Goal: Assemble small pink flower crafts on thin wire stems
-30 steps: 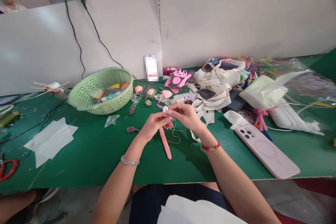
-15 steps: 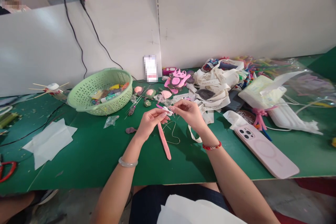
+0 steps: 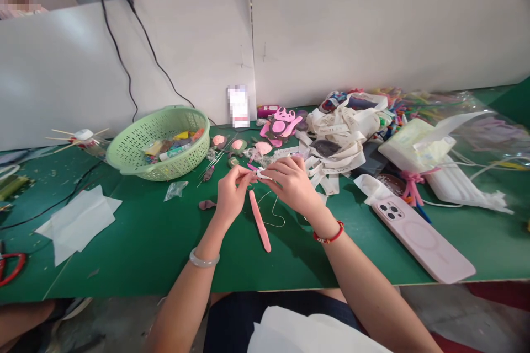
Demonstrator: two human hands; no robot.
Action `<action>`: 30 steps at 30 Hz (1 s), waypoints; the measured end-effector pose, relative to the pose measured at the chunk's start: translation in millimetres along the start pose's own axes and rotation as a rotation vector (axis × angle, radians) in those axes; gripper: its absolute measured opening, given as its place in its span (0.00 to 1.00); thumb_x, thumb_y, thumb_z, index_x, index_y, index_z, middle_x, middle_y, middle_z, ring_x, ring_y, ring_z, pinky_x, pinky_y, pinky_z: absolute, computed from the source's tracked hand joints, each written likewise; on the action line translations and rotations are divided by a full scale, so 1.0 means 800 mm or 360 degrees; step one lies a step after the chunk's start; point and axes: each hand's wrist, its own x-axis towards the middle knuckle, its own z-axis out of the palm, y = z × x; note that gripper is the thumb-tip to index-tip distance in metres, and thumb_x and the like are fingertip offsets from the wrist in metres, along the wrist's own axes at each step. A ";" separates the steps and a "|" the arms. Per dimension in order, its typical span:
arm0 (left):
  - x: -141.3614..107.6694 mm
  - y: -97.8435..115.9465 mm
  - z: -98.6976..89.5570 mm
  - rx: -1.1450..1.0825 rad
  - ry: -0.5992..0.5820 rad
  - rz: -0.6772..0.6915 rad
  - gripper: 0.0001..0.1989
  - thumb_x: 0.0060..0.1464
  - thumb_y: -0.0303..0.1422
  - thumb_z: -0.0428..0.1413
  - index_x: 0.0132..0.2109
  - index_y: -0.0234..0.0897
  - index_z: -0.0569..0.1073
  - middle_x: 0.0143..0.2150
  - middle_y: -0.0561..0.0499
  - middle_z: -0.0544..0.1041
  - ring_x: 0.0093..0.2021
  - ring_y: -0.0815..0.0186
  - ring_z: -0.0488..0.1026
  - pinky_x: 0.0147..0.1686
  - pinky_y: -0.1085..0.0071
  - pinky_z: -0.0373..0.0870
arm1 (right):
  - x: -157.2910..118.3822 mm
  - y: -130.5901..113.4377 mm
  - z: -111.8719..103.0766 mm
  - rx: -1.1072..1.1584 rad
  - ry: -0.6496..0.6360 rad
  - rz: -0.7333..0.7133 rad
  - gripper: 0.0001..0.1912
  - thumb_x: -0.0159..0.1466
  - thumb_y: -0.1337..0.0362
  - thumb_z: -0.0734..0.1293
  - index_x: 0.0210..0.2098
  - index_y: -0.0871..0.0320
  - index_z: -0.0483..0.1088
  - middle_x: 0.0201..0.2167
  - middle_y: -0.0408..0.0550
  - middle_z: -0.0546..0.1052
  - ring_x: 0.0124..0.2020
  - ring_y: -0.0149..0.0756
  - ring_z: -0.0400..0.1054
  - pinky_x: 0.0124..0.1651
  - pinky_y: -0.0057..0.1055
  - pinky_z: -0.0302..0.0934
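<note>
Two hands, the left hand [image 3: 232, 193] and the right hand [image 3: 292, 179], meet at one small white piece [image 3: 260, 173] over a green bench [image 3: 144, 242].
The left hand's thumb and fingers are pinched together at the near-left edge of the white piece; the right hand appears clamped on it from the other side, its thumb partly hidden. A purple sliver [image 3: 252, 167] shows just beyond. Thin thread [image 3: 284, 220] loops below the right hand, near a pink strip [image 3: 260, 222] lying on the bench; whether a needle is held cannot be told. Good handling would likely mean a steady left pinch, small movements from the right, light pressure to avoid creasing the piece, and the loose loop kept clear of fingers and strip so it does not snag.
</note>
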 end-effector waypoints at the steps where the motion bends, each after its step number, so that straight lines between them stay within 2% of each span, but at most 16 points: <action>1: 0.000 0.000 -0.001 0.0089 0.0007 0.0070 0.10 0.62 0.39 0.56 0.36 0.37 0.73 0.33 0.49 0.80 0.36 0.64 0.79 0.37 0.70 0.73 | 0.001 0.000 -0.001 0.0100 -0.0054 0.0048 0.12 0.71 0.60 0.64 0.37 0.57 0.78 0.37 0.51 0.82 0.43 0.42 0.70 0.49 0.41 0.56; 4: 0.002 0.001 -0.003 0.0260 0.0031 0.0240 0.09 0.62 0.36 0.55 0.35 0.38 0.73 0.33 0.50 0.78 0.35 0.65 0.76 0.37 0.70 0.71 | 0.003 0.003 -0.004 0.0657 -0.0304 0.0358 0.19 0.72 0.57 0.61 0.33 0.58 0.78 0.33 0.50 0.81 0.36 0.39 0.71 0.43 0.36 0.61; 7: 0.003 0.001 -0.003 0.0251 -0.0002 0.0299 0.08 0.62 0.35 0.56 0.35 0.38 0.73 0.34 0.51 0.78 0.36 0.66 0.76 0.38 0.71 0.71 | 0.004 0.007 -0.005 0.1228 -0.0549 0.0714 0.19 0.69 0.53 0.62 0.33 0.59 0.78 0.29 0.49 0.80 0.32 0.37 0.73 0.37 0.32 0.64; 10: 0.003 0.000 -0.002 0.0201 0.0005 0.0251 0.08 0.62 0.36 0.56 0.35 0.38 0.74 0.33 0.51 0.78 0.35 0.66 0.77 0.38 0.70 0.72 | 0.005 0.006 -0.005 0.1327 -0.0562 0.0889 0.17 0.65 0.53 0.65 0.31 0.59 0.77 0.25 0.48 0.78 0.29 0.36 0.72 0.34 0.31 0.64; 12: 0.002 0.000 -0.001 0.0130 0.0036 0.0132 0.09 0.61 0.38 0.57 0.36 0.38 0.74 0.32 0.51 0.79 0.35 0.65 0.77 0.38 0.69 0.73 | 0.007 0.003 -0.006 0.1191 -0.0472 0.0903 0.14 0.63 0.55 0.67 0.29 0.59 0.76 0.24 0.47 0.78 0.27 0.34 0.70 0.32 0.30 0.62; 14: 0.003 0.002 -0.002 -0.0029 -0.0005 -0.0083 0.12 0.59 0.42 0.58 0.35 0.37 0.74 0.31 0.50 0.79 0.34 0.63 0.78 0.37 0.68 0.75 | 0.008 0.001 -0.008 0.1076 -0.0361 0.0891 0.14 0.62 0.55 0.68 0.27 0.58 0.75 0.23 0.46 0.77 0.26 0.33 0.67 0.32 0.30 0.61; 18: 0.004 0.008 -0.003 -0.0506 -0.0379 -0.0603 0.19 0.49 0.47 0.65 0.33 0.35 0.75 0.31 0.47 0.81 0.33 0.62 0.80 0.38 0.66 0.78 | 0.011 0.002 -0.011 0.1127 -0.0185 0.0859 0.16 0.62 0.53 0.68 0.25 0.59 0.73 0.21 0.45 0.76 0.24 0.31 0.65 0.30 0.29 0.59; 20: 0.003 0.012 -0.003 -0.0657 -0.0533 -0.0755 0.20 0.46 0.48 0.67 0.33 0.34 0.77 0.32 0.46 0.81 0.33 0.63 0.80 0.38 0.66 0.78 | 0.011 0.003 -0.010 0.1142 -0.0144 0.0807 0.17 0.62 0.52 0.68 0.25 0.59 0.73 0.22 0.45 0.76 0.26 0.31 0.65 0.31 0.29 0.59; 22: 0.002 0.015 -0.002 -0.0705 -0.0599 -0.0808 0.20 0.44 0.47 0.69 0.33 0.34 0.78 0.31 0.46 0.81 0.31 0.64 0.79 0.36 0.68 0.77 | 0.011 0.004 -0.009 0.1144 -0.0150 0.0763 0.18 0.63 0.52 0.68 0.25 0.58 0.73 0.23 0.45 0.76 0.27 0.32 0.65 0.33 0.30 0.60; 25: 0.001 0.014 0.002 -0.0615 -0.0559 -0.0743 0.20 0.43 0.47 0.69 0.32 0.34 0.78 0.28 0.47 0.80 0.28 0.65 0.78 0.33 0.69 0.76 | 0.010 0.004 -0.007 0.1125 -0.0099 0.0770 0.18 0.64 0.49 0.67 0.29 0.58 0.73 0.25 0.45 0.76 0.28 0.32 0.66 0.33 0.30 0.61; 26: 0.001 0.013 0.004 -0.0550 -0.0505 -0.0693 0.20 0.44 0.47 0.68 0.32 0.34 0.78 0.27 0.48 0.79 0.28 0.65 0.78 0.32 0.69 0.76 | 0.010 0.003 -0.007 0.1062 0.0012 0.0779 0.17 0.64 0.49 0.68 0.32 0.58 0.74 0.27 0.46 0.76 0.29 0.33 0.66 0.33 0.30 0.61; 28: 0.001 0.010 0.006 -0.0411 -0.0372 -0.0594 0.19 0.47 0.47 0.66 0.32 0.34 0.78 0.26 0.48 0.79 0.27 0.65 0.77 0.30 0.69 0.75 | 0.009 0.001 -0.009 0.0806 0.0367 0.0755 0.16 0.63 0.49 0.69 0.38 0.57 0.73 0.29 0.47 0.75 0.30 0.34 0.66 0.34 0.31 0.62; 30: 0.001 0.008 0.007 -0.0290 -0.0278 -0.0542 0.18 0.50 0.47 0.64 0.32 0.34 0.77 0.24 0.48 0.78 0.25 0.65 0.77 0.28 0.70 0.74 | 0.006 -0.001 -0.010 0.0509 0.0650 0.0627 0.14 0.65 0.51 0.68 0.37 0.57 0.73 0.29 0.48 0.74 0.29 0.34 0.65 0.35 0.32 0.62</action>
